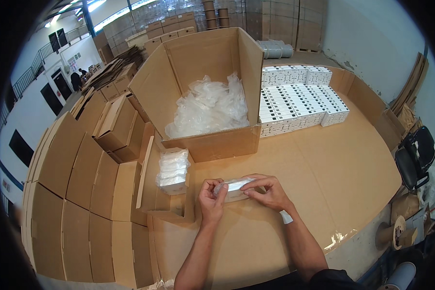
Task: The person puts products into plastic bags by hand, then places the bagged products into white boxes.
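Observation:
A small white box in a clear plastic bag (236, 187) is held between both hands, just above the cardboard-covered table (304, 193). My left hand (211, 197) grips its left end, the thumb on the near side. At its right end my right hand (268, 191) pinches the plastic between thumb and fingers. To the left stands an open cardboard carton (147, 181) with a row of bagged white boxes (173, 169) in it. Beyond my hands a large open cardboard box (212, 145) holds a heap of clear plastic bags (208, 108).
Stacked white boxes with dark squares (299, 104) cover the table's far right. Closed brown cartons (82, 203) line the left side in two layers. A black chair (413, 157) stands past the right table edge, near a spool (391, 233) on the floor.

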Available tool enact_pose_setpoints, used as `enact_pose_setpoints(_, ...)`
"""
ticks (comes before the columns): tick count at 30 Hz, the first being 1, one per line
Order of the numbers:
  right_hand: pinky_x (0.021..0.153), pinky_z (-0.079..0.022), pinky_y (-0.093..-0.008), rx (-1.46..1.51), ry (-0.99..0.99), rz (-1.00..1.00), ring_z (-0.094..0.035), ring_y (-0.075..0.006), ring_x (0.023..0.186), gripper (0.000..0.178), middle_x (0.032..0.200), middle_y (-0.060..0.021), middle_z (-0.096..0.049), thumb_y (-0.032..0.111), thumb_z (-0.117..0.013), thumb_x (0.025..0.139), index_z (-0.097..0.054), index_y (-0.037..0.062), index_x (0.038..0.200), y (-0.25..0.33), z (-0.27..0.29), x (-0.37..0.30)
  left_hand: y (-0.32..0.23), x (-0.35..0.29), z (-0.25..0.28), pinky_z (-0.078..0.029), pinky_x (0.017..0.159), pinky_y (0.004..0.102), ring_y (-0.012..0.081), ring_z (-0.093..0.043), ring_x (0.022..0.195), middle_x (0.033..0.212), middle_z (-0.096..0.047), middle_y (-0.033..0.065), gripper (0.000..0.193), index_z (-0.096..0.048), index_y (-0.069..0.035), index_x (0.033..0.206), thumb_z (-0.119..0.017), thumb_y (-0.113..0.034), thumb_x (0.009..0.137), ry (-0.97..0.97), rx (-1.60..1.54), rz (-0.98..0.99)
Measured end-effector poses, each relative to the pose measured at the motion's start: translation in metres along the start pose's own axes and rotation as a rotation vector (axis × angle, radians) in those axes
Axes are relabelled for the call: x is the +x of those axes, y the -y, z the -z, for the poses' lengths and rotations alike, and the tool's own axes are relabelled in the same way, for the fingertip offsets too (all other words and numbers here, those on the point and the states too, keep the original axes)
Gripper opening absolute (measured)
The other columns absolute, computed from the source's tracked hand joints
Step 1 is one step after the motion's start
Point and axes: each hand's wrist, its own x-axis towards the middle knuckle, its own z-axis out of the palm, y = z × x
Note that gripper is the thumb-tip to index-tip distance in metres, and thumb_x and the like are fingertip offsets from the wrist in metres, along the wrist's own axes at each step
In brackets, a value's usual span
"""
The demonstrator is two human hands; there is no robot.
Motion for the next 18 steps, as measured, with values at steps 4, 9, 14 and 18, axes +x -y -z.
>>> enact_pose_setpoints(4,0.089,-0.054,-0.0313,-0.157,-0.072,0.032,-0.069,-0.0192,0.101,0.024,0.109,-0.0111,-0.075,0.001,-0.075,0.087,-0.077,0.0035,0.111,0.006,-0.003,0.001,0.001,0.001,0.000,-0.047,0.089,0.0253,0.0108,-0.058,0.096,0.103,-0.063,0.0068,0.018,-0.055,-0.004,0.099,-0.071,0.000,0.092,0.019,-0.008,-0.022)
enact_pose_setpoints(9,0.083,-0.054,-0.0298,-0.183,-0.109,-0.001,-0.070,-0.0153,0.094,0.028,0.106,-0.0090,-0.076,0.003,-0.075,0.089,-0.073,0.0025,0.117,0.007,-0.007,0.002,-0.001,0.000,0.001,-0.047,0.088,0.0258,0.0109,-0.058,0.097,0.102,-0.062,0.0063,0.020,-0.054,-0.003,0.102,-0.071,0.001,0.092,0.034,0.000,-0.022)
enact_pose_setpoints(14,0.074,-0.055,-0.0275,-0.191,-0.091,-0.033,-0.071,-0.0124,0.086,0.026,0.102,-0.0077,-0.076,0.007,-0.075,0.090,-0.072,0.0012,0.115,0.005,-0.005,0.002,-0.018,-0.009,-0.014,-0.047,0.089,0.0307,0.0167,-0.060,0.097,0.104,-0.061,0.0078,0.030,-0.053,-0.005,0.109,-0.074,0.001,0.088,-0.111,0.183,-0.218)
enact_pose_setpoints(18,0.074,-0.055,-0.0273,-0.211,-0.089,-0.050,-0.070,-0.0117,0.086,0.025,0.100,-0.0076,-0.076,0.007,-0.076,0.090,-0.072,0.0009,0.115,0.006,-0.005,0.002,-0.035,-0.019,-0.009,-0.046,0.090,0.0391,0.0258,-0.062,0.095,0.097,-0.065,0.0064,0.029,-0.062,-0.007,0.100,-0.078,0.001,0.078,-0.090,0.855,-0.857)
